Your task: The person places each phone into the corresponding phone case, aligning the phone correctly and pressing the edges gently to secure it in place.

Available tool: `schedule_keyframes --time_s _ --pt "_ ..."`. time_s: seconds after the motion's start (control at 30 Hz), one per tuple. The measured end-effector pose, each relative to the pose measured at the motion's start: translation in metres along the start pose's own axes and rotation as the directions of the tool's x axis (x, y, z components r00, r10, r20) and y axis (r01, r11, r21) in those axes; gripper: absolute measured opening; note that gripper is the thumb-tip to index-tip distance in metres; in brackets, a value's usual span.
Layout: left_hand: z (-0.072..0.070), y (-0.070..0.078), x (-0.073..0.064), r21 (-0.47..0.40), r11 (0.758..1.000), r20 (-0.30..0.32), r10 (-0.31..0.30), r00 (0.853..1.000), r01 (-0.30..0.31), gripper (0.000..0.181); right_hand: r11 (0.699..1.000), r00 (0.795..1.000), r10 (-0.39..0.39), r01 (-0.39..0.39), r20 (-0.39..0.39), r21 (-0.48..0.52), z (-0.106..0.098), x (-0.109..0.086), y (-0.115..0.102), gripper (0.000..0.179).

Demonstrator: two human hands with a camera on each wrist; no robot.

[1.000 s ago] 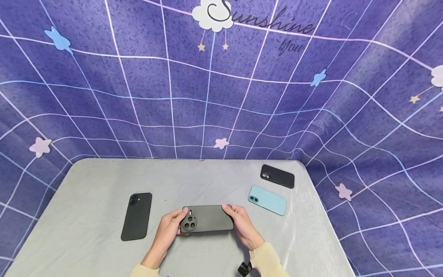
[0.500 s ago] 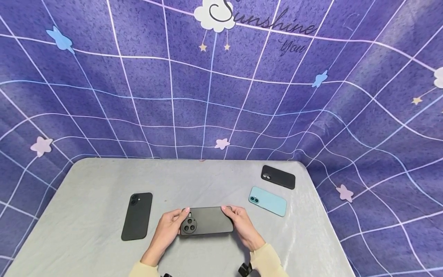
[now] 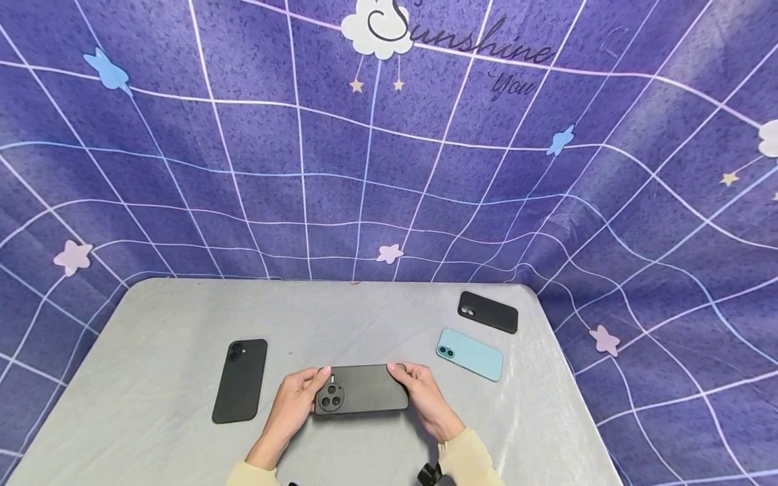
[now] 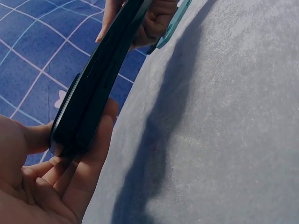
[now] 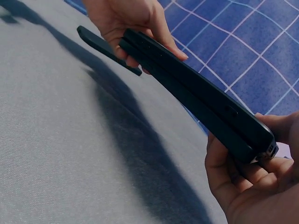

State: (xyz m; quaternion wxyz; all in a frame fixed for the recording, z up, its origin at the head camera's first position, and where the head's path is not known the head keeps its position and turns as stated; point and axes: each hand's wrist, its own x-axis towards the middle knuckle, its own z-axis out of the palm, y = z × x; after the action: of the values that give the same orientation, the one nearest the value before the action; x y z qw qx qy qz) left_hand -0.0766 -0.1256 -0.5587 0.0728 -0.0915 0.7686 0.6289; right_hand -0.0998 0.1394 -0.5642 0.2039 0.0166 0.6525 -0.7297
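A dark grey phone [image 3: 372, 389] with a round camera bump is held level above the table, its back facing up. My left hand [image 3: 294, 402] grips the camera end, thumb on the near corner of the back and fingers beneath. At the opposite end my right hand [image 3: 429, 399] holds it the same way. Seen edge-on in the left wrist view, the phone [image 4: 96, 77] has a second dark slab lying along its underside. The right wrist view also shows two layers at the phone's edge [image 5: 201, 95]; whether the lower one is a case or another phone, I cannot tell.
On the grey cloth-covered table [image 3: 182, 317], a black phone [image 3: 240, 381] lies to the left. A teal phone [image 3: 470, 354] and a black phone case or phone [image 3: 488, 312] lie at the right. A purple gridded curtain [image 3: 328, 148] hangs behind.
Both hands have brought the phone slightly nearer to me, down in the head view. Their grip looks the same, and the things on the table have stayed put.
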Motion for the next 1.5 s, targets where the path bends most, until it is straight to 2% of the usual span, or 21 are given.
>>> schedule_keyframes --time_s 0.1,0.3,0.4,0.57,0.7,1.07,1.5 --pt "0.0000 -0.0002 0.0001 -0.006 1.000 0.001 -0.004 1.000 0.004 0.039 1.000 1.000 -0.004 0.004 -0.001 -0.001 -0.0001 0.0006 0.0000 0.029" --pt "-0.0008 -0.0035 -0.0005 -0.107 0.994 0.044 -0.018 0.999 0.023 0.042 1.000 1.000 -0.004 0.004 -0.005 0.006 -0.0013 0.0007 0.0010 0.030" --pt "-0.0005 -0.0058 -0.0005 -0.131 0.991 0.043 -0.027 0.999 0.032 0.041 0.999 1.000 0.005 -0.005 0.006 0.040 -0.0016 -0.0001 0.0009 0.031" --pt "0.0009 -0.0073 0.0002 -0.122 0.992 0.002 -0.040 0.999 0.040 0.035 0.995 1.000 0.024 -0.025 0.016 0.101 -0.0012 -0.0009 0.0013 0.035" --pt "-0.0003 -0.0062 -0.0002 -0.100 0.994 -0.017 -0.043 0.999 0.041 0.035 0.995 1.000 0.024 -0.025 0.013 0.096 -0.0014 -0.0004 0.0020 0.035" --pt "-0.0041 -0.0015 -0.0033 -0.106 0.994 -0.007 -0.024 1.000 0.023 0.037 0.996 1.000 0.015 -0.017 0.024 0.087 -0.0019 -0.0003 0.0015 0.035" --pt "-0.0037 -0.0049 -0.0022 -0.114 0.993 -0.016 -0.025 1.000 0.023 0.033 0.994 1.000 0.016 -0.017 0.016 0.105 0.0003 -0.0015 0.0026 0.034"
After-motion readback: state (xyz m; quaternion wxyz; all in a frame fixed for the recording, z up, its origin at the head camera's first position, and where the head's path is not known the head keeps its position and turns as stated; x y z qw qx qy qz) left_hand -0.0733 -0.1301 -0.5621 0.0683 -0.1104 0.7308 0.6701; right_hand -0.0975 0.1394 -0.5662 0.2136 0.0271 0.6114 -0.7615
